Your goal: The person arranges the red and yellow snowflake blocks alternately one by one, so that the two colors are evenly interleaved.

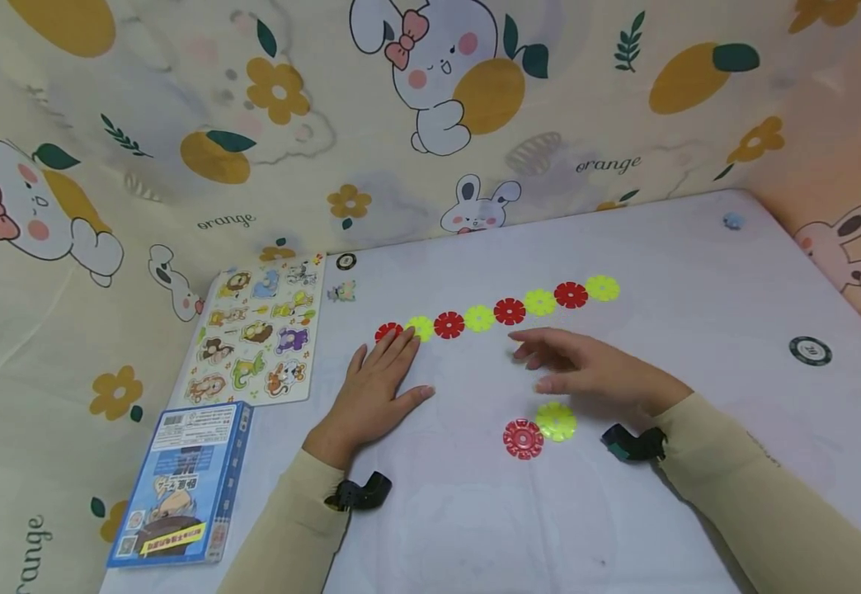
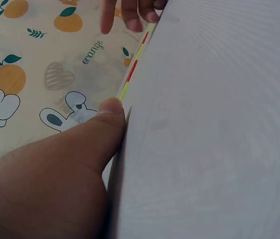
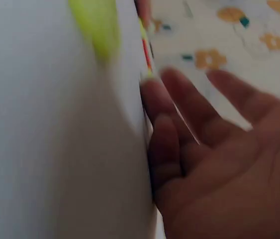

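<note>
A slanting row of red and yellow notched plastic discs, alternating in colour, crosses the white table. The left hand point(image 1: 373, 398) lies palm down with straight fingers, its fingertips over the leftmost red disc point(image 1: 386, 332) and the edge of the yellow disc point(image 1: 421, 327) beside it. Below the row's middle is the right hand point(image 1: 594, 369), fingers loosely bent and nothing seen in them; the right wrist view shows its palm point(image 3: 239, 169) side-on. Nearer the person, a red disc point(image 1: 523, 439) and a yellow disc point(image 1: 556, 421) sit touching or slightly overlapping; I cannot tell whether they are joined.
On the left are an animal sticker sheet point(image 1: 256, 330) and a blue box point(image 1: 181, 483). A black round chip point(image 1: 345, 261) and a small figure point(image 1: 342, 291) lie by the sheet. Another chip point(image 1: 811, 351) and a small blue object point(image 1: 732, 220) are at right. Patterned cloth point(image 1: 416, 190) hangs behind.
</note>
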A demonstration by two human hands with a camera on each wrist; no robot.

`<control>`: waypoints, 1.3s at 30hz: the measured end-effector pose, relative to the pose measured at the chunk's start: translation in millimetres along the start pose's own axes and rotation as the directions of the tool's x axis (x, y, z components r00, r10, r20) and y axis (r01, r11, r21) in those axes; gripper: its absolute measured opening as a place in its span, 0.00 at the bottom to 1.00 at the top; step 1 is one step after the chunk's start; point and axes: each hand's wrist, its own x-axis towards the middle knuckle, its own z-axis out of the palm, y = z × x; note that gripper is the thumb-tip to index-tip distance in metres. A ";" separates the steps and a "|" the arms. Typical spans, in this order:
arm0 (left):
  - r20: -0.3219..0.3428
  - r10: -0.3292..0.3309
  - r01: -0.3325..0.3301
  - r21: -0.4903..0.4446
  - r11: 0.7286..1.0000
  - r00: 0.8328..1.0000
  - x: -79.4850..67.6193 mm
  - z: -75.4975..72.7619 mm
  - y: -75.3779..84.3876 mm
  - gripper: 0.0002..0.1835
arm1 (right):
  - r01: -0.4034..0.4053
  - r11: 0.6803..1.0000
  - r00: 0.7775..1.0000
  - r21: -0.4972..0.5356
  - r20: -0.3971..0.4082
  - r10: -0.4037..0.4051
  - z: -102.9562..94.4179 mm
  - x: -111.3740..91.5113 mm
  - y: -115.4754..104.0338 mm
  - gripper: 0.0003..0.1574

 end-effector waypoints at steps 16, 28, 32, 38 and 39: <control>0.011 -0.011 0.011 -0.013 1.000 1.000 -0.5 -0.9 0.6 0.44 | -0.033 0.984 0.979 -0.173 0.194 0.067 31.4 -2.7 -20.3 0.20; 0.006 -0.003 0.003 -0.005 1.000 1.000 -0.1 -2.0 1.7 0.44 | -0.215 0.976 0.926 0.032 -0.311 0.214 -18.9 -1.5 7.6 0.20; 0.008 -0.006 0.006 -0.002 1.000 1.000 0.4 -1.3 1.0 0.44 | -0.297 0.951 0.825 0.085 -0.479 0.301 -45.1 -11.0 24.8 0.25; 0.008 -0.006 0.006 0.003 1.000 1.000 -0.2 -1.0 0.5 0.44 | -0.352 0.925 0.699 0.140 -0.619 0.359 -78.5 -34.4 47.7 0.33; 0.007 -0.005 0.005 0.002 1.000 1.000 -0.3 -1.2 0.6 0.44 | -0.359 0.920 0.675 0.159 -0.636 0.374 -82.1 -37.2 50.4 0.34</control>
